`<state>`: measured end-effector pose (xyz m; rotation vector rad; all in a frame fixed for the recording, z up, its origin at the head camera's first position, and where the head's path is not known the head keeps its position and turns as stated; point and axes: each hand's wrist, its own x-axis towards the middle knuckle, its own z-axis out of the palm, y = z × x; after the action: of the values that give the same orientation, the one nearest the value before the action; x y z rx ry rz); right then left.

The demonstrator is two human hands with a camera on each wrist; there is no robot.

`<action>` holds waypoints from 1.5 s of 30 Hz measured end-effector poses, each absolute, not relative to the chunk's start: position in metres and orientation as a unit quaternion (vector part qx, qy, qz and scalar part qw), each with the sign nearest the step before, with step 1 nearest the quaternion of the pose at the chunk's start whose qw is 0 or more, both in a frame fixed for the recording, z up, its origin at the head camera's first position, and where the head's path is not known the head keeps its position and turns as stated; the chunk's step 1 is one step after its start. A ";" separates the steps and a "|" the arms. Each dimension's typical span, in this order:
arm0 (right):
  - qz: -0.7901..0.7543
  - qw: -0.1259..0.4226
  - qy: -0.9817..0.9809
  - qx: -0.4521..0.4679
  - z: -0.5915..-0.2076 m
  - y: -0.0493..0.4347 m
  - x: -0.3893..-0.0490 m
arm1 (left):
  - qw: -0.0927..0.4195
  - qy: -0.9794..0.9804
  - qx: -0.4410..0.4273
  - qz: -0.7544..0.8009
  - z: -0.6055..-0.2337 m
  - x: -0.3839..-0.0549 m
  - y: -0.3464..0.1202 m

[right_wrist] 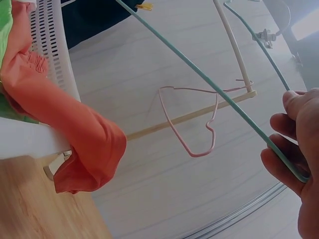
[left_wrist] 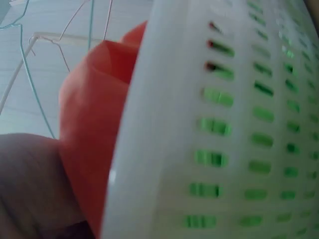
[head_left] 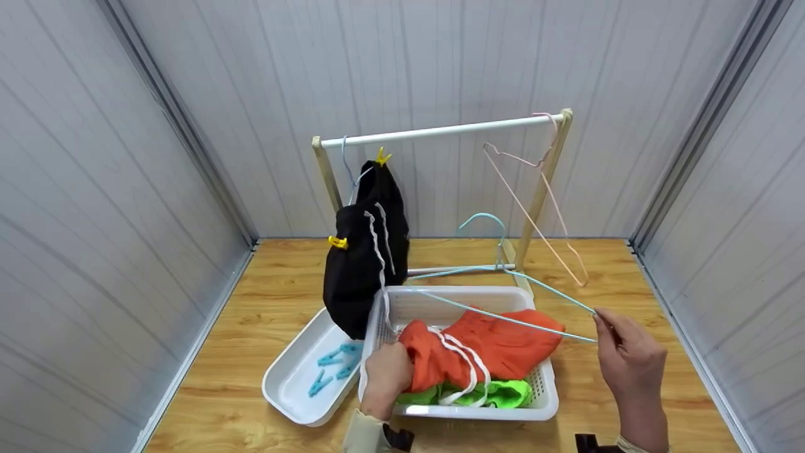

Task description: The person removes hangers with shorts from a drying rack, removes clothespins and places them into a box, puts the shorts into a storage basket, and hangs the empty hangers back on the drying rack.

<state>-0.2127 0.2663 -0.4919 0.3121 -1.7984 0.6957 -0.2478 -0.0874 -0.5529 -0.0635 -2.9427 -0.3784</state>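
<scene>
My right hand (head_left: 632, 352) pinches one end of a light blue clothes hanger (head_left: 522, 321). The hanger is held out above a white basket (head_left: 546, 402), its hook toward the rack. In the right wrist view my fingers (right_wrist: 281, 164) curl round the hanger's wire. My left hand (head_left: 387, 374) grips the left end of orange shorts (head_left: 503, 346) with a white drawstring, at the basket's left side; its fingertips are hidden in the cloth. The shorts lie in the basket over a bright green garment (head_left: 512, 394), and one part hangs over the right rim in the right wrist view.
Behind the basket stands a clothes rack (head_left: 440, 131). A black garment (head_left: 352, 277) with yellow clips hangs at its left, a pink hanger (head_left: 525, 211) at its right. Left of the basket, a white tray (head_left: 283, 390) holds several blue clothespins (head_left: 319, 382). Panel walls enclose the wooden surface.
</scene>
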 end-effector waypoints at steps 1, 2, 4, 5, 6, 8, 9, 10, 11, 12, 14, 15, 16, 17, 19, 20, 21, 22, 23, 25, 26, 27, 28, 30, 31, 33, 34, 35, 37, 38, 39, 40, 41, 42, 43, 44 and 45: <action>0.297 0.562 -0.760 0.133 -0.492 0.265 -0.212 | 0.069 -0.988 -0.029 -0.137 -0.554 -0.247 -0.088; 0.298 0.563 -0.759 0.135 -0.492 0.264 -0.212 | 0.051 -0.987 -0.035 -0.149 -0.555 -0.246 -0.088; 0.299 0.562 -0.758 0.141 -0.494 0.262 -0.212 | 0.025 -0.984 -0.055 -0.169 -0.558 -0.244 -0.090; 0.300 0.561 -0.758 0.143 -0.494 0.261 -0.212 | 0.013 -0.982 -0.064 -0.179 -0.560 -0.244 -0.091; 0.301 0.561 -0.757 0.147 -0.494 0.260 -0.212 | 0.000 -0.979 -0.075 -0.189 -0.560 -0.244 -0.091; 0.302 0.560 -0.757 0.152 -0.495 0.259 -0.212 | -0.018 -0.975 -0.092 -0.203 -0.560 -0.245 -0.092; 0.301 0.561 -0.756 0.153 -0.494 0.257 -0.213 | -0.025 -0.973 -0.098 -0.207 -0.559 -0.246 -0.093; 0.301 0.562 -0.755 0.154 -0.493 0.256 -0.213 | -0.034 -0.972 -0.101 -0.210 -0.558 -0.247 -0.093; 0.299 0.565 -0.753 0.155 -0.492 0.254 -0.214 | -0.042 -0.971 -0.104 -0.213 -0.557 -0.248 -0.094; 0.297 0.570 -0.750 0.156 -0.491 0.253 -0.215 | -0.044 -0.970 -0.107 -0.214 -0.555 -0.248 -0.095; 0.293 0.577 -0.746 0.155 -0.488 0.249 -0.217 | -0.043 -0.969 -0.110 -0.218 -0.553 -0.249 -0.098; 0.291 0.582 -0.743 0.154 -0.486 0.246 -0.217 | -0.042 -0.968 -0.110 -0.220 -0.552 -0.249 -0.100; 0.289 0.588 -0.740 0.153 -0.484 0.245 -0.217 | -0.039 -0.968 -0.111 -0.223 -0.550 -0.249 -0.101; 0.288 0.594 -0.735 0.153 -0.482 0.243 -0.217 | -0.032 -0.967 -0.111 -0.227 -0.549 -0.248 -0.102; 0.286 0.605 -0.728 0.152 -0.479 0.239 -0.216 | -0.014 -0.966 -0.110 -0.235 -0.547 -0.246 -0.104; 0.286 0.609 -0.724 0.152 -0.477 0.237 -0.215 | -0.001 -0.965 -0.110 -0.238 -0.546 -0.245 -0.105; 0.283 0.614 -0.721 0.151 -0.475 0.235 -0.214 | 0.011 -0.964 -0.108 -0.241 -0.545 -0.244 -0.106; 0.282 0.618 -0.718 0.151 -0.473 0.234 -0.212 | 0.024 -0.963 -0.107 -0.246 -0.544 -0.243 -0.107; 0.283 0.622 -0.715 0.151 -0.470 0.232 -0.211 | 0.040 -0.962 -0.106 -0.248 -0.543 -0.243 -0.109; 0.283 0.629 -0.708 0.149 -0.466 0.229 -0.208 | 0.064 -0.960 -0.102 -0.253 -0.541 -0.243 -0.112; 0.284 0.633 -0.705 0.147 -0.463 0.227 -0.207 | 0.077 -0.958 -0.101 -0.256 -0.540 -0.244 -0.113; 0.286 0.637 -0.701 0.144 -0.461 0.226 -0.207 | 0.086 -0.956 -0.099 -0.261 -0.539 -0.245 -0.115; 0.288 0.641 -0.697 0.142 -0.459 0.225 -0.206 | 0.096 -0.954 -0.098 -0.265 -0.539 -0.247 -0.116; 0.290 0.649 -0.690 0.135 -0.455 0.223 -0.206 | 0.114 -0.950 -0.090 -0.277 -0.538 -0.249 -0.119; 0.292 0.652 -0.688 0.132 -0.454 0.223 -0.207 | 0.126 -0.946 -0.086 -0.285 -0.537 -0.251 -0.121; 0.293 0.655 -0.685 0.126 -0.452 0.223 -0.210 | 0.146 -0.938 -0.075 -0.305 -0.538 -0.252 -0.125; 0.293 0.656 -0.685 0.124 -0.451 0.223 -0.212 | 0.157 -0.933 -0.069 -0.315 -0.538 -0.252 -0.127; 0.293 0.656 -0.685 0.123 -0.452 0.224 -0.214 | 0.166 -0.929 -0.065 -0.325 -0.539 -0.252 -0.129; 0.289 0.655 -0.688 0.117 -0.453 0.227 -0.220 | 0.175 -0.921 -0.056 -0.343 -0.542 -0.252 -0.133; 0.287 0.655 -0.690 0.114 -0.455 0.229 -0.224 | 0.174 -0.918 -0.051 -0.352 -0.543 -0.252 -0.136; 0.285 0.654 -0.692 0.110 -0.456 0.231 -0.228 | 0.174 -0.916 -0.047 -0.358 -0.545 -0.251 -0.138; 0.283 0.653 -0.694 0.106 -0.458 0.233 -0.232 | 0.173 -0.914 -0.043 -0.363 -0.547 -0.251 -0.139; 0.282 0.652 -0.697 0.102 -0.459 0.235 -0.236 | 0.172 -0.913 -0.039 -0.367 -0.549 -0.250 -0.141; 0.284 0.649 -0.699 0.097 -0.460 0.236 -0.239 | 0.171 -0.913 -0.035 -0.370 -0.550 -0.249 -0.143; 0.287 0.647 -0.701 0.092 -0.460 0.237 -0.243 | 0.171 -0.912 -0.032 -0.371 -0.553 -0.249 -0.144; 0.292 0.644 -0.702 0.087 -0.459 0.237 -0.247 | 0.171 -0.912 -0.029 -0.372 -0.554 -0.248 -0.145; 0.296 0.641 -0.703 0.081 -0.458 0.237 -0.250 | 0.170 -0.912 -0.026 -0.373 -0.556 -0.248 -0.146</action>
<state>-0.2500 0.2370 -0.4580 0.1839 -1.6040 0.6759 -0.2480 -0.1463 -0.5558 -0.0745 -2.5906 -1.0584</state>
